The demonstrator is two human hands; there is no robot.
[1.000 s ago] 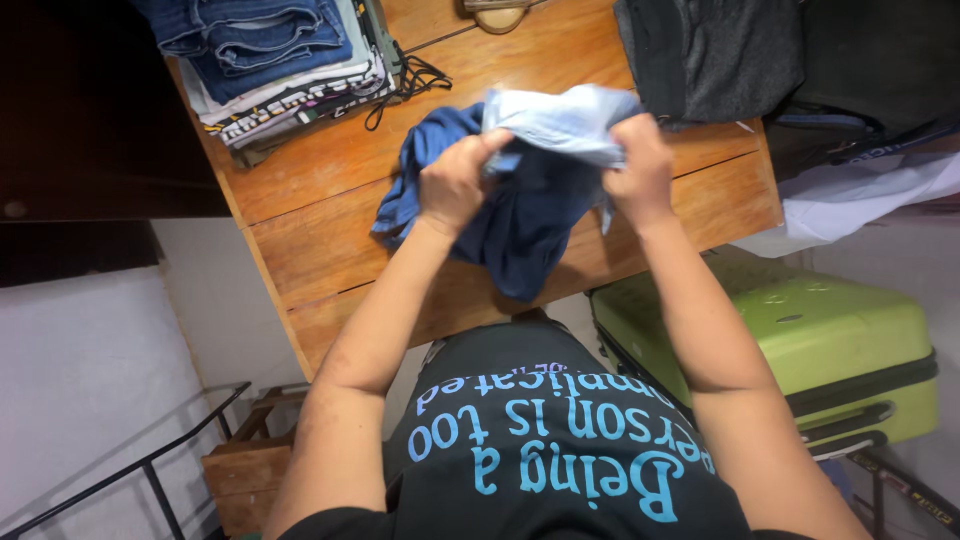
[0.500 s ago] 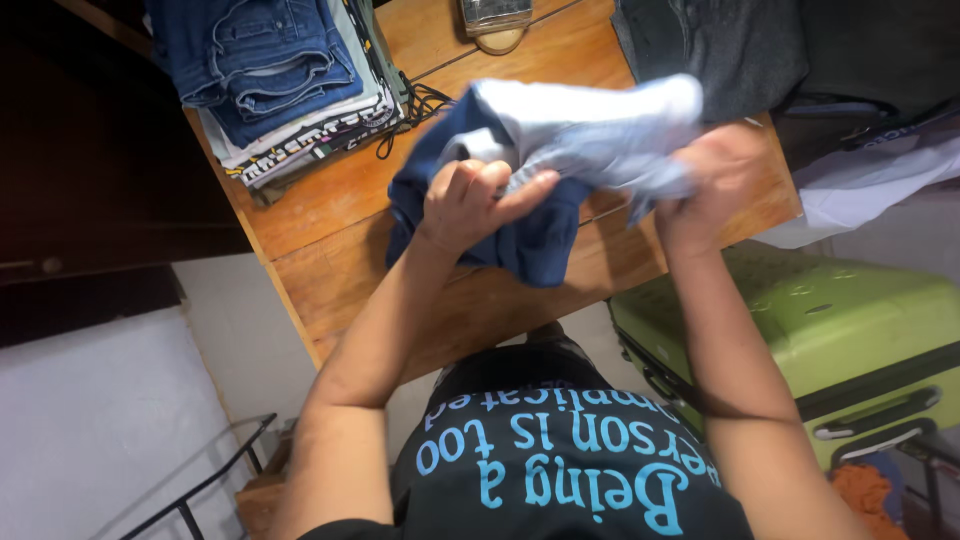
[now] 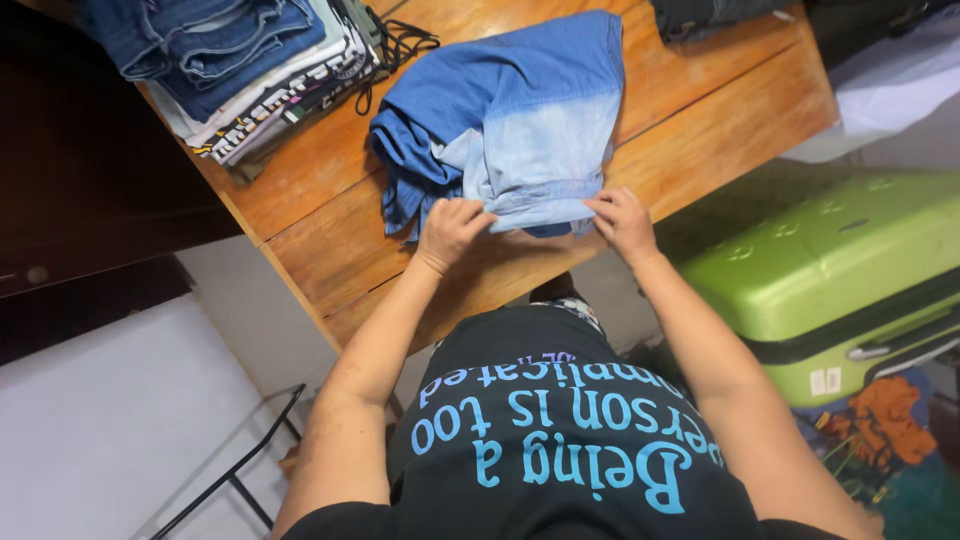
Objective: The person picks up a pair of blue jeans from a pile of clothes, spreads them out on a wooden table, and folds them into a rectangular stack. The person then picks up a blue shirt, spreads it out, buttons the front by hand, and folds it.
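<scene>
Both hands (image 3: 452, 228) pinch blue garment's (image 3: 520, 120) near hem

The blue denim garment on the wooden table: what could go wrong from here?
The left side of the denim garment lies bunched, so creases may get folded in. Both hands, left and right, hold its hem near the table's front edge; it might slide off. The clothes stack sits close.

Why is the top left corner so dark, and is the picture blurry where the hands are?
In the head view, light falls on the wooden table and the blue garment, while the area beside the table stays in shadow; the left hand and right hand gripping the garment's near edge look fairly sharp; the green suitcase shows soft glare.
</scene>
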